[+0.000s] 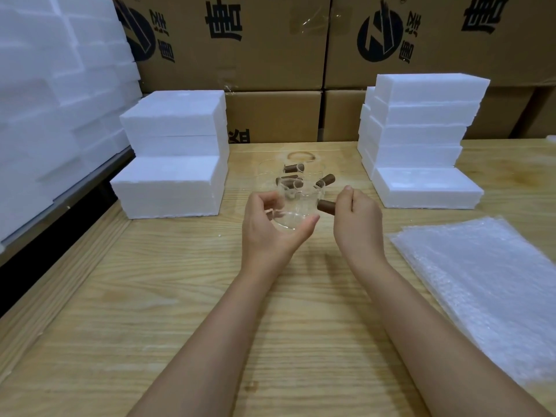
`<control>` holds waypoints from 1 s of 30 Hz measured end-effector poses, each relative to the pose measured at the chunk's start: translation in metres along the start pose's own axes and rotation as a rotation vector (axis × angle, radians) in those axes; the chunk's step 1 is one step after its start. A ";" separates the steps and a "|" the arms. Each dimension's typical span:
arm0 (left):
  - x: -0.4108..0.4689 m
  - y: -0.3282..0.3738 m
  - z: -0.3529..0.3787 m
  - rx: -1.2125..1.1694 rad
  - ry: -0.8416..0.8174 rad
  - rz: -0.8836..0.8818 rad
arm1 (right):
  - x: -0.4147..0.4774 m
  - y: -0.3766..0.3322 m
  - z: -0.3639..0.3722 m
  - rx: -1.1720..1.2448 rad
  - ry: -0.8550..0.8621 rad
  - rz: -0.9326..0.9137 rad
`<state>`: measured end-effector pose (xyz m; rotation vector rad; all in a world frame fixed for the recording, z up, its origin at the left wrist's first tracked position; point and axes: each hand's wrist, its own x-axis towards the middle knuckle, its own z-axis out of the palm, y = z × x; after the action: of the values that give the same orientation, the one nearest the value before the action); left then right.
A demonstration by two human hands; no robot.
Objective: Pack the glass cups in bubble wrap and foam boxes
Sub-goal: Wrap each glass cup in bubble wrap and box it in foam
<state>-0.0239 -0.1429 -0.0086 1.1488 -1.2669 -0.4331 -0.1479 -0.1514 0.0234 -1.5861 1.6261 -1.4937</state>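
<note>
Currently, head view only.

Containers:
- Left stack of foam boxes (173,158) stands on the worktop (180,296), far left of centre. It is stepped, with one box lower in front and more higher behind. All are closed, contents hidden.
- Right stack of foam boxes (421,136) stands on the far right, also stepped and closed, contents hidden.
- A bigger foam pile (45,100) fills the left edge of the scene.
- Cardboard cartons (270,55) with black print wall off the far side.
- Bubble wrap (481,290) lies as a flat pile of sheets, near right on the worktop.
- Spare cups (294,168) are a cluster of clear glass with brown handles, at the centre between the two stacks and just beyond the hands. Three handles show. Cannot tell the exact cup count through the clear glass.

Task item: the glass cup (293,213) is held above the worktop at centre, just near-side of the cluster. Its tilt is hard to read.

Hands:
- Left hand (270,230) is roughly palm-up. Its fingers curl round the left side of the cup body and the thumb stretches along the near right side. The grip is closed on the cup.
- Right hand (358,218) has curled fingers clamped on the cup's brown handle (325,206), which pokes out left of the fist.
- Both bare forearms come in from the near edge and converge at centre.
</note>
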 end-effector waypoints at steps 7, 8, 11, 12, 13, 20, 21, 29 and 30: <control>-0.002 -0.004 0.004 0.114 -0.051 0.242 | 0.008 0.001 -0.009 0.134 -0.246 0.404; -0.002 -0.004 0.005 0.116 -0.042 0.235 | 0.005 0.002 -0.007 0.102 -0.169 0.310; -0.002 0.001 0.006 0.076 -0.014 0.148 | -0.002 -0.001 -0.003 -0.005 0.018 0.059; -0.002 0.003 0.007 0.050 -0.015 0.104 | -0.004 -0.001 -0.002 -0.017 0.059 -0.005; -0.002 0.004 0.007 0.019 -0.024 0.054 | -0.005 -0.001 -0.002 -0.016 0.095 -0.060; 0.001 0.006 0.004 -0.322 -0.219 -0.330 | -0.013 -0.003 -0.003 0.012 0.212 -0.467; 0.002 0.006 0.003 -0.409 -0.268 -0.405 | -0.014 -0.006 -0.002 0.067 0.177 -0.490; 0.011 0.003 -0.013 -0.696 -0.411 -0.607 | -0.011 -0.018 0.000 0.314 -0.280 -0.449; 0.012 0.003 -0.013 -0.688 -0.420 -0.607 | -0.009 -0.018 -0.003 0.344 -0.352 -0.412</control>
<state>-0.0093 -0.1449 0.0017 0.8352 -0.9554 -1.4991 -0.1406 -0.1384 0.0365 -1.9147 0.8340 -1.4754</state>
